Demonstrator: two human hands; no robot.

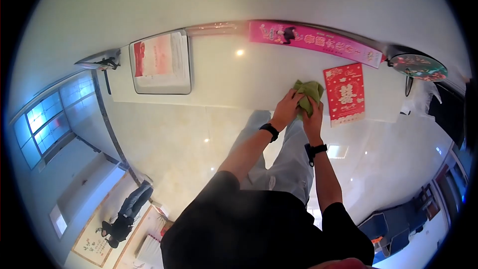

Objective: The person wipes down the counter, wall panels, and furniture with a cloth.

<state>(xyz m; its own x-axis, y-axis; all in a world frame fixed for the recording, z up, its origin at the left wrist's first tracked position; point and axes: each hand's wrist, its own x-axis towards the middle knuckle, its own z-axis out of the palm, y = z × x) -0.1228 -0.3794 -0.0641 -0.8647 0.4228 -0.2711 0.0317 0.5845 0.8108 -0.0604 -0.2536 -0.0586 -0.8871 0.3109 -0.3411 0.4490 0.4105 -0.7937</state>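
A crumpled green cloth [309, 89] is bunched between both hands above the front part of the white surface. My left hand [287, 108] grips its left side with fingers curled in. On the lower right side, my right hand [313, 114] has its fingers closed on the same cloth. Each wrist wears a black band. Just right of the hands lies a red card-like sheet [345, 94] with white patterns and a large double character. Parts of the fingertips are hidden in the cloth folds.
Along the back wall stands a long pink box [313, 43]. A tray [189, 65] with red and white packets sits at left. A round patterned fan-like item [418, 67] stands far right, near clear plastic [424, 97]. Another person [127, 216] is at lower left.
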